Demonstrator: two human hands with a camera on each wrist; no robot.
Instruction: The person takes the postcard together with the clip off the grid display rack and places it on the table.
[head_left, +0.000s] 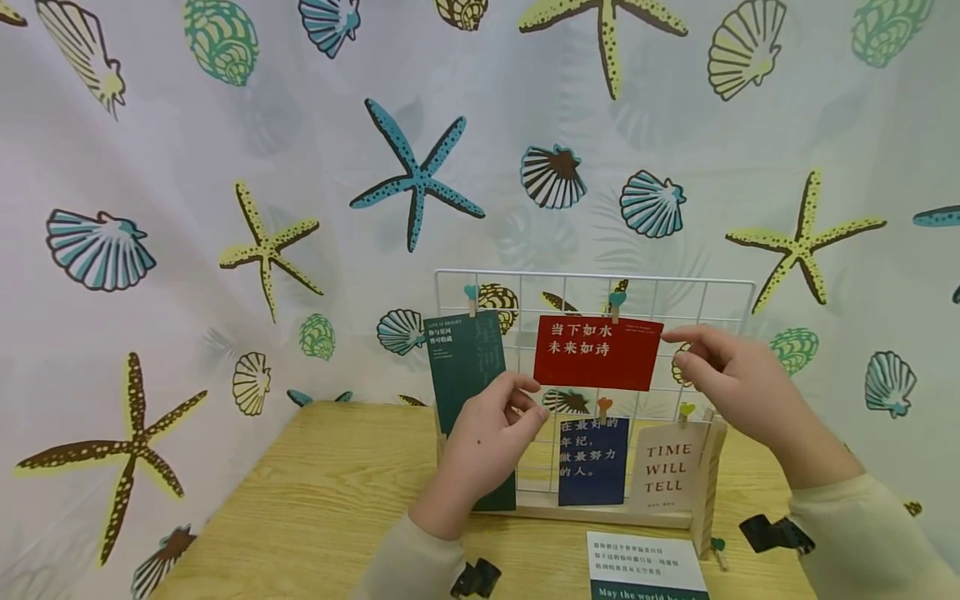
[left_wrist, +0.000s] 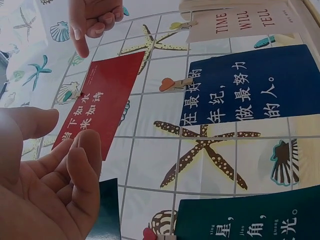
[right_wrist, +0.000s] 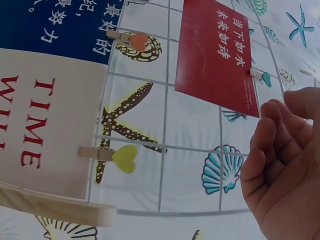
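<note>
A red card (head_left: 597,353) with white writing hangs from the upper part of a white wire grid (head_left: 697,297), held by a wooden clip with a teal heart (head_left: 617,302). My right hand (head_left: 738,379) is at the card's right edge, forefinger near its upper corner, thumb apart from it. Beside the lower left corner is my left hand (head_left: 495,437), fingers loosely bent, thumb away from the card; in the left wrist view its fingers (left_wrist: 85,175) overlap the card's end. Whether either hand touches the card is hard to tell. Neither hand pinches anything.
Green cards (head_left: 467,358) hang at the left, partly behind my left hand. Lower down are a blue card (head_left: 592,467) and a cream card (head_left: 663,467). The grid stands in a wooden base (head_left: 570,512). A white-and-green card (head_left: 645,562) and a loose clip (head_left: 718,550) lie on the table (head_left: 300,500).
</note>
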